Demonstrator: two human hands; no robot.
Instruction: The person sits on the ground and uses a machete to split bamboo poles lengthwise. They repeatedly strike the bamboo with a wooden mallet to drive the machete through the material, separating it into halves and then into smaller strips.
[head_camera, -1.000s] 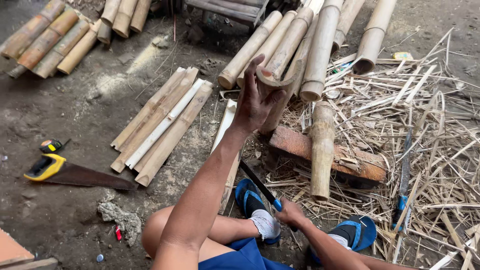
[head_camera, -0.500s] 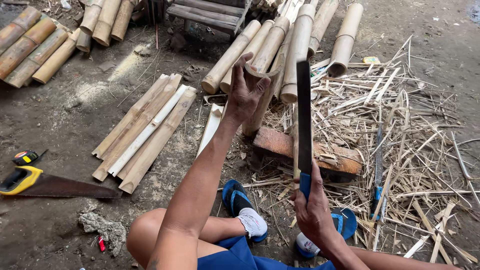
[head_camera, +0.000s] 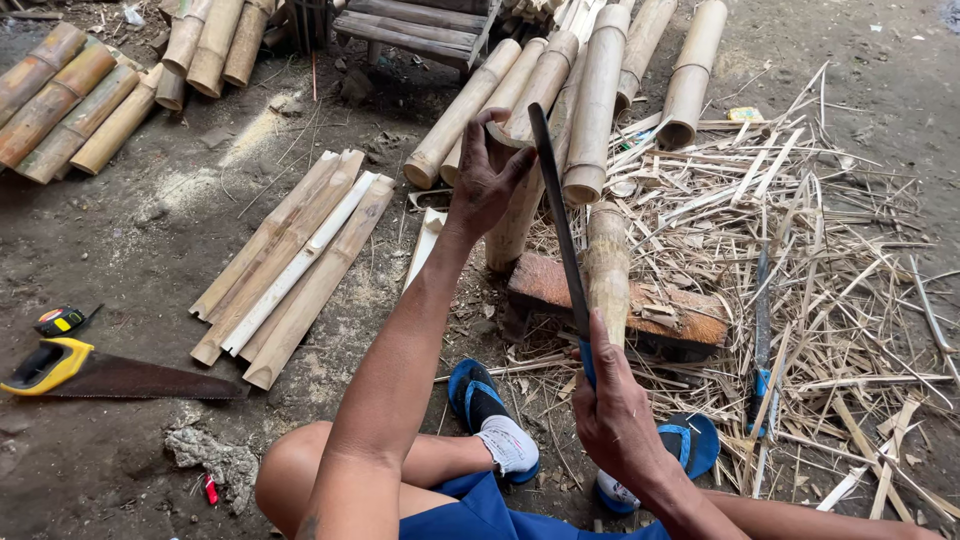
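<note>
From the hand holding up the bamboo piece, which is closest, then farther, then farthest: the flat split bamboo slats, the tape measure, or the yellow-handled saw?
From the left hand, in the head view:
1. Split bamboo slats, on the ground to its left.
2. Tape measure, far left.
3. Yellow-handled saw, far left and lower; close to the tape measure, but slightly farther.

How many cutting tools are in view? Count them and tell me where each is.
3. A long blade in the right hand; a blue-handled knife lying on the bamboo scraps at right; a hand saw on the ground at left. Scraps may hide more.
</note>
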